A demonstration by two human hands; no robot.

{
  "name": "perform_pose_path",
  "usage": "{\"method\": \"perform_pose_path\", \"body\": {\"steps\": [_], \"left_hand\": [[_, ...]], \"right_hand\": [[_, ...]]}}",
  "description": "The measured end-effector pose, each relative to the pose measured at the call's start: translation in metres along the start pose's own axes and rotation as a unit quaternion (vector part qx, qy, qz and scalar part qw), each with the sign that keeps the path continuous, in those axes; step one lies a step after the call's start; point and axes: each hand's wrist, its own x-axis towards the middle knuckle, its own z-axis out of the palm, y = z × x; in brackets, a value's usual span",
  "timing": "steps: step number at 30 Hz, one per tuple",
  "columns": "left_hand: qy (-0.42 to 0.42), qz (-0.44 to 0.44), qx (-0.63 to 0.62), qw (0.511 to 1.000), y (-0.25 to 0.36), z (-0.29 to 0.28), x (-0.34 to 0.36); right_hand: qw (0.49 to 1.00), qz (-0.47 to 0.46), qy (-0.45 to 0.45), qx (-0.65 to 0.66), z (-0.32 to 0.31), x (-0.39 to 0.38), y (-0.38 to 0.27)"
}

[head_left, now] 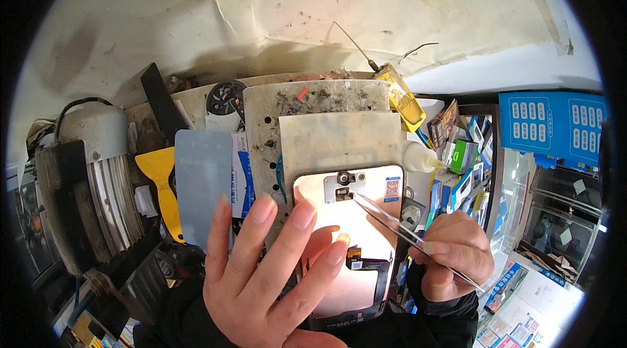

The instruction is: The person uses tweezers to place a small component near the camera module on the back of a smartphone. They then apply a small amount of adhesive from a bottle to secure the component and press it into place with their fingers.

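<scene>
Nearest the camera, the left hand (264, 289) is spread open, palm down, its fingers fanned apart and gripping nothing; the index fingertip lies over the phone panel (375, 217), though whether it touches the surface cannot be told. That panel, shiny and pinkish, lies centrally in front of the person, its long sides running away from the body. Near its far end sit a metal bracket (330, 190) with small dark parts and, to the right, a code sticker (391, 189); lower down, a small orange-brown flex connector (353, 254) shows just beside the left index fingertip. At the right, the right hand (459, 253) is closed, pinching slender metal tweezers (403, 233) between thumb and fingers, their tips pointing at the right edge of the bracket; contact there is too fine to make out. Beyond the panel lies a pale mat (339, 132) on a stained, perforated board (257, 103), with a small red scrap (302, 94) near the board's far edge. Right of the mat are a white bottle (418, 157) and a needle-tipped bottle of yellow liquid (401, 101), and further right small boxes (463, 156) are heaped. Left of the board, a grey-blue sheet (202, 184) partly covers a yellow scraper (162, 181).
</scene>
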Motion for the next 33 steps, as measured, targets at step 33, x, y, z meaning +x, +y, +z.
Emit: {"method": "perform_pose_path", "body": {"steps": [33], "left_hand": [[-0.01, 0.014, -0.001, 1.0, -0.004, -0.001, 0.002]], "right_hand": [[1.0, 0.006, -0.018, -0.014, 0.002, 0.005, -0.001]]}}
